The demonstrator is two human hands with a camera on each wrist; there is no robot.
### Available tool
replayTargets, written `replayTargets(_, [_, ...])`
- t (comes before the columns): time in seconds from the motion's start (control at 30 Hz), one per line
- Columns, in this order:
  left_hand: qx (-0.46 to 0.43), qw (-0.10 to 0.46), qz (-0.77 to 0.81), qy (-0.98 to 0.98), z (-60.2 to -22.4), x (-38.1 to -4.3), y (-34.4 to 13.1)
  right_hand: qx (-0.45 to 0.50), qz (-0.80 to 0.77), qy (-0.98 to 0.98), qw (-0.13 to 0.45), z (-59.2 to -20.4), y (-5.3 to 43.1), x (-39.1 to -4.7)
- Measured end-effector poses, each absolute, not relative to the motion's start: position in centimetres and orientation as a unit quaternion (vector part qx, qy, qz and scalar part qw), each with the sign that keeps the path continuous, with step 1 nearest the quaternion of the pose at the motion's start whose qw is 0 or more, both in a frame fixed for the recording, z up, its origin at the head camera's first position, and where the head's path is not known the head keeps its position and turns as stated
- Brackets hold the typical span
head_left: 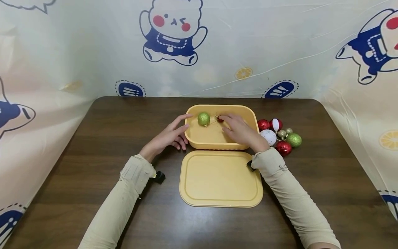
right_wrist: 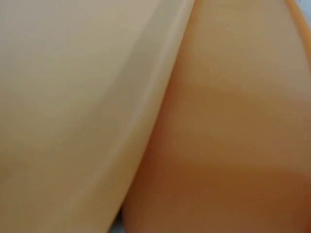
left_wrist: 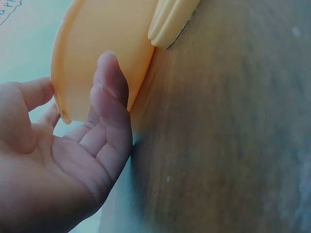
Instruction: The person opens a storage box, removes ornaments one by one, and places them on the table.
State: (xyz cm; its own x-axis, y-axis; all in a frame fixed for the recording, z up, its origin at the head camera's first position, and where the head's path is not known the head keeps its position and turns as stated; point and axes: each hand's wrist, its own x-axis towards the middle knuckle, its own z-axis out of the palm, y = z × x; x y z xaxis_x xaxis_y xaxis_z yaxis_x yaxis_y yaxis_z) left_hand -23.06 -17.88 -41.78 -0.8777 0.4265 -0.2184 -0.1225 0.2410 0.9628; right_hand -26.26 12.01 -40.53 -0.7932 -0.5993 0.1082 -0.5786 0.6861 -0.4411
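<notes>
A yellow plastic box (head_left: 199, 136) stands on the table with its lid off. My left hand (head_left: 169, 136) touches its left rim with thumb and index finger; the other fingers bend loosely beside the outer wall, as the left wrist view shows. Inside the box lies a glittery green Christmas ball (head_left: 204, 119). My right hand (head_left: 240, 129) reaches into the box, its fingers over a small red Christmas ball (head_left: 220, 119) that is mostly hidden beneath them. A thin gold string runs from the green ball toward the red one. In the right wrist view only yellow plastic surfaces show.
The flat yellow lid (head_left: 220, 180) lies in front of the box, below my right forearm. Right of the box is a cluster of Christmas balls: a white one (head_left: 268, 137), a red one (head_left: 284, 148), a green one (head_left: 293, 140) and several others. A printed curtain (head_left: 217, 45) hangs behind the table.
</notes>
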Motion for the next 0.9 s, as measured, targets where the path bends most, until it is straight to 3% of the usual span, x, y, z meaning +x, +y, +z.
replayTargets(0.7, [0.103, 0.222, 0.601, 0.761, -41.76, -23.13, -17.92, -0.337, -0.205, 0.918, 0.046, -40.45, 11.71, -26.22])
replayTargets(0.9, [0.103, 0.222, 0.6, 0.762, -41.72, -23.05, -17.78, -0.323, -0.272, 0.903, 0.079, -40.36, 11.81, -26.13])
